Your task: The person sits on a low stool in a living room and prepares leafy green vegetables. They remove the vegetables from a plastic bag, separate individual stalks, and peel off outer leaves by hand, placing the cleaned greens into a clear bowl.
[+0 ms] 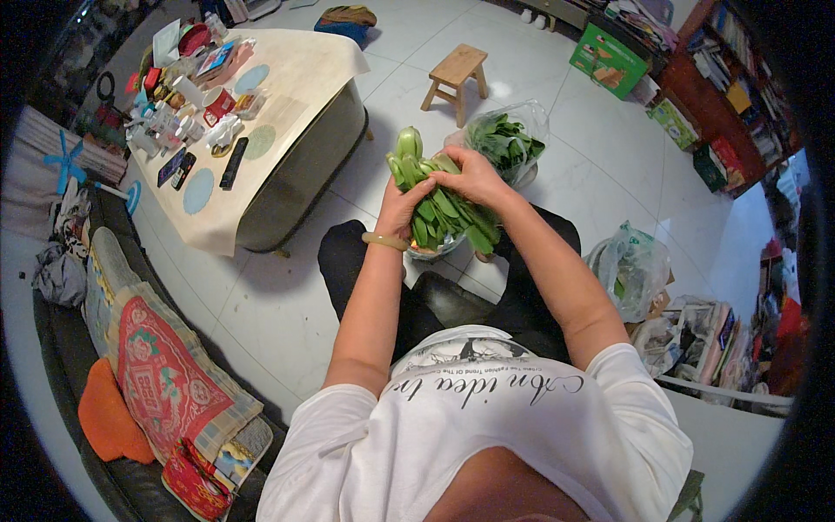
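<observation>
A bunch of leafy green vegetables (440,212) with pale thick stems is held between both hands above the floor, in front of my knees. My left hand (401,205) wraps the bunch from the left side, its thumb across the stems. My right hand (473,176) grips the stems from the right, thumb and fingers near the cut ends. The leaves hang down toward me, over a container (436,251) that they mostly cover. Just beyond my right hand, a clear plastic bag (531,121) holds more dark green leaves (505,143).
A low wooden stool (456,68) stands ahead on the tiled floor. At left is a cloth-covered table (287,117) crowded with bottles, a red cup (218,106) and remotes. Another plastic bag (633,267) sits at right. A sofa (62,365) lies left, a bookcase (737,98) far right.
</observation>
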{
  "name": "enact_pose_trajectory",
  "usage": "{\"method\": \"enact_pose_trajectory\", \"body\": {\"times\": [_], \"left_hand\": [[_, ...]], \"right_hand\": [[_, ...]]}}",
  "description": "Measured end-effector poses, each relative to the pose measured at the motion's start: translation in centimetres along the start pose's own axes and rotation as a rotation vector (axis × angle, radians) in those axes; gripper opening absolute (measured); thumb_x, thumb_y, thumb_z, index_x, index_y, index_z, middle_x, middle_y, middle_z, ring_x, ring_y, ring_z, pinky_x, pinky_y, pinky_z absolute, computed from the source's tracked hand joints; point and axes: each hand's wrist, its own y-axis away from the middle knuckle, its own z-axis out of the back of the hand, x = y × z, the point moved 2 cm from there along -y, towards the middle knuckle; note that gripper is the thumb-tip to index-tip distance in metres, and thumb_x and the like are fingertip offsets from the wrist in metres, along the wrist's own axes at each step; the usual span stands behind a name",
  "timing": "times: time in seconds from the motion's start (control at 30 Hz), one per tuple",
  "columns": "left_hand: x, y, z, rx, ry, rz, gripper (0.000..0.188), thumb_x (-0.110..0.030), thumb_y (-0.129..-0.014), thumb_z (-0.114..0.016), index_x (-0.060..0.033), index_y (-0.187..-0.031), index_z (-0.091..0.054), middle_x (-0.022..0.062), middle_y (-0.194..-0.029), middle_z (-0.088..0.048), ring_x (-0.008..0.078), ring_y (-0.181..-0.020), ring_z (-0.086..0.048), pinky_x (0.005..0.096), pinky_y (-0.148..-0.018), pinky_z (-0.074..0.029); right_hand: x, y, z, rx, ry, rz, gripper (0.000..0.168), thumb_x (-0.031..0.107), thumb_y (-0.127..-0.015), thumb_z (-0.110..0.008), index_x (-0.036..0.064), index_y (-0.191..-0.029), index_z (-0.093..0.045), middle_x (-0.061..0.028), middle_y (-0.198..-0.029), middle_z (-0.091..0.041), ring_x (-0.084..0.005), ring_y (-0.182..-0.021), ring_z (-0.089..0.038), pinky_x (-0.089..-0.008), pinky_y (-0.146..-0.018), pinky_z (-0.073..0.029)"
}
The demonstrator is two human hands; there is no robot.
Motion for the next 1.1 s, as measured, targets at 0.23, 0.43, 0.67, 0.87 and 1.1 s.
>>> {"method": "enact_pose_trajectory", "body": {"times": [0.23,0.43,0.67,0.87,1.1], "left_hand": [[0.0,-0.3,1.5,0.020,-0.060,0.025,0.034,-0.006,-0.071,-0.064,-0.0023,-0.100,-0.047,0.0049,-0.090,-0.055,0.0142,-0.079,-0.055,0.0271,-0.069,-0.046],[-0.9,0.2,1.0,0.083,-0.072,0.162,0.033,-0.008,-0.071,-0.061,-0.0011,-0.101,-0.049,0.0051,-0.088,-0.056,0.0141,-0.076,-0.056,0.0272,-0.067,-0.047],[-1.0,0.9,0.9,0.125,0.064,0.217,0.033,-0.007,-0.072,-0.057,0.0010,-0.103,-0.048,0.0084,-0.083,-0.058,0.0182,-0.073,-0.059,0.0300,-0.065,-0.049],[0.8,0.9,2.8,0.140,0.290,0.219,0.032,-0.008,-0.075,-0.053,0.0027,-0.104,-0.046,0.0125,-0.079,-0.057,0.0194,-0.068,-0.057,0.0299,-0.059,-0.047],[0.8,0.4,1.9,0.388,0.530,0.198,0.048,-0.019,-0.076,-0.053,0.0009,-0.117,-0.037,0.0074,-0.081,-0.051,0.0128,-0.066,-0.048,0.0237,-0.065,-0.042]], "right_hand": [[1.8,0.4,0.7,0.275,-0.129,-0.209,0.021,0.022,-0.077,-0.057,0.001,-0.082,-0.055,-0.0011,-0.066,-0.053,-0.0088,-0.062,-0.048,-0.0258,-0.056,-0.041],[1.1,-0.1,1.6,0.420,-0.190,-0.114,0.020,0.019,-0.077,-0.052,0.000,-0.082,-0.055,-0.0022,-0.071,-0.056,-0.0087,-0.064,-0.050,-0.0247,-0.058,-0.042],[2.5,0.6,1.2,0.565,-0.332,-0.272,0.013,0.008,-0.077,-0.046,0.001,-0.087,-0.051,-0.0018,-0.075,-0.056,-0.0078,-0.060,-0.053,-0.0210,-0.053,-0.043],[2.4,0.7,1.1,0.627,-0.516,-0.306,0.013,0.007,-0.080,-0.045,0.001,-0.091,-0.049,-0.0036,-0.077,-0.058,-0.0080,-0.058,-0.053,-0.0203,-0.051,-0.044],[1.1,0.8,0.5,0.595,-0.771,-0.294,0.014,0.009,-0.082,-0.045,0.000,-0.092,-0.049,-0.0060,-0.079,-0.058,-0.0096,-0.059,-0.054,-0.0220,-0.051,-0.046]]}}
